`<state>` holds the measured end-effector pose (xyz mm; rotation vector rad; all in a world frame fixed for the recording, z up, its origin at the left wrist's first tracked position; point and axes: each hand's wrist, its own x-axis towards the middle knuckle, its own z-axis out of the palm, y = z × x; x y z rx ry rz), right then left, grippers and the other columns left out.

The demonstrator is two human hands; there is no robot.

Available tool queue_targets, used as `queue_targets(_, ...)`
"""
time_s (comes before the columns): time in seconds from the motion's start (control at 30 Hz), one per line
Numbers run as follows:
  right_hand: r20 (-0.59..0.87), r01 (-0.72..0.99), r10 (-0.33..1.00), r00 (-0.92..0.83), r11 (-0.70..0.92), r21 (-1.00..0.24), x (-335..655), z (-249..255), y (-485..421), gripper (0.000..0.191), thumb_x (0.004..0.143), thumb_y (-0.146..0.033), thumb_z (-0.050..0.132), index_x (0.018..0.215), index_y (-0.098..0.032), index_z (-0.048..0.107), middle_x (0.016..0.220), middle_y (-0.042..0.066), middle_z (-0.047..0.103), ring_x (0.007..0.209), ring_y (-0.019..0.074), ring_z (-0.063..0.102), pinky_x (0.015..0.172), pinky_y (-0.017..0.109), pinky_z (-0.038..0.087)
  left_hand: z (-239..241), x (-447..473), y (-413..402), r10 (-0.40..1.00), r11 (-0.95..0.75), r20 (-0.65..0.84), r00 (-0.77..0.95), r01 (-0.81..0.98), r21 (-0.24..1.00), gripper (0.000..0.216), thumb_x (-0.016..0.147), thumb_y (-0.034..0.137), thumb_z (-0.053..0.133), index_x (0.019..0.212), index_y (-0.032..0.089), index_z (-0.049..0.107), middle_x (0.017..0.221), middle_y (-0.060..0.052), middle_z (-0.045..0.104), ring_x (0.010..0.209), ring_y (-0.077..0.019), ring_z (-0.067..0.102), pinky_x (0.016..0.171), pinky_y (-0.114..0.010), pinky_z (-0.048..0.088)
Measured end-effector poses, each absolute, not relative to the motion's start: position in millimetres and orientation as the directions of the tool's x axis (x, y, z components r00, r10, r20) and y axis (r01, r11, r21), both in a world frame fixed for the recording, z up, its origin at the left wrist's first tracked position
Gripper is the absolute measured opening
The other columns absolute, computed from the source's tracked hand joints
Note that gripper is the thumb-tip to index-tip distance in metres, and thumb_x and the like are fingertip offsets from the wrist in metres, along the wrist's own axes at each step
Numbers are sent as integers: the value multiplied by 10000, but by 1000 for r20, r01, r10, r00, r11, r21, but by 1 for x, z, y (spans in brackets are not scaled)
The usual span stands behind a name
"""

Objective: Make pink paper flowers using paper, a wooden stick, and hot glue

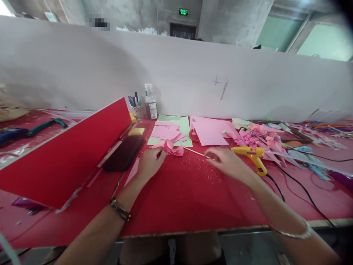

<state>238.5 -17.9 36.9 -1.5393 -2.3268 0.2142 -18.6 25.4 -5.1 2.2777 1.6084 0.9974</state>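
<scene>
My left hand [151, 161] is closed on a pink paper flower [174, 148] with curled petals, held just above the red table. A thin pale stick [196, 152] slants from beside the flower toward my right hand [224, 161], whose fingers pinch its near end. Whether the stick's far end touches the flower I cannot tell. Beyond the flower, cut pink paper pieces [166, 131] lie on a light green sheet [162, 119]. Right of my right hand rests a yellow glue gun [255, 157] with a small lit orange light.
On the left a red board [82, 147] leans beside a dark phone-like slab [124, 152]. A pen cup [137, 111] and a bottle [151, 105] stand at the back. Pink sheets [211, 130], a heap of pink flowers [261, 138] and black cables [300, 187] lie to the right.
</scene>
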Motion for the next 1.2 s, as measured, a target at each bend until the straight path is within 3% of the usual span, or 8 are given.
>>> queue_targets(0.07, 320, 746, 826, -464, 559, -361, 215, 30, 4, 230, 826, -211, 404, 1008, -180, 541, 987, 59, 583, 856, 145, 542, 749, 264, 404, -6, -20, 26, 887, -386, 432, 162, 774, 502, 309, 767, 280, 366, 504, 153, 465, 454, 19, 464, 451, -93, 407, 481, -200, 257)
queue_targets(0.2, 365, 656, 723, -587, 689, -309, 184, 19, 40, 273, 854, -177, 363, 1067, -202, 533, 1026, 66, 533, 948, 146, 496, 797, 260, 385, -9, -23, 29, 884, -377, 444, 146, 784, 492, 319, 763, 291, 370, 500, 144, 475, 447, 33, 403, 452, -82, 360, 465, -195, 228)
queue_targets(0.33, 212, 705, 710, -671, 700, -112, 171, 16, 61, 243, 847, -191, 394, 1008, -206, 575, 1046, 84, 491, 955, 179, 466, 736, 265, 381, -10, -25, 31, 882, -384, 445, 156, 786, 485, 316, 755, 297, 376, 512, 135, 495, 456, 36, 383, 455, -78, 344, 462, -197, 213)
queue_targets(0.4, 153, 701, 703, -695, 709, -75, 170, 14, 68, 208, 831, -172, 423, 929, -176, 607, 977, 86, 513, 908, 176, 478, 708, 253, 373, -10, -25, 31, 883, -388, 440, 167, 787, 480, 308, 750, 296, 380, 515, 135, 496, 456, 38, 377, 452, -78, 342, 461, -198, 210)
queue_targets(0.77, 132, 744, 751, -647, 659, -110, 192, 5, 73, 185, 822, -184, 446, 793, -124, 619, 806, 78, 579, 758, 147, 529, 657, 227, 350, -11, -23, 31, 883, -413, 413, 222, 786, 460, 327, 763, 313, 370, 514, 143, 495, 459, 26, 407, 453, -91, 360, 469, -206, 220)
queue_targets(1.0, 212, 749, 771, -601, 635, -186, 203, 18, 60, 248, 846, -231, 394, 819, -136, 621, 821, 67, 599, 760, 135, 533, 663, 228, 361, -10, -22, 30, 879, -434, 404, 255, 780, 452, 324, 772, 295, 347, 510, 145, 465, 457, 34, 356, 439, -82, 325, 465, -210, 199)
queue_targets(1.2, 263, 589, 780, -567, 608, -532, 213, 13, 31, 235, 803, -327, 461, 841, -146, 607, 817, 41, 586, 725, 116, 526, 649, 221, 399, -12, -20, 30, 855, -511, 354, 380, 735, 446, 309, 780, 267, 351, 511, 146, 442, 468, 37, 350, 448, -80, 340, 462, -208, 199)
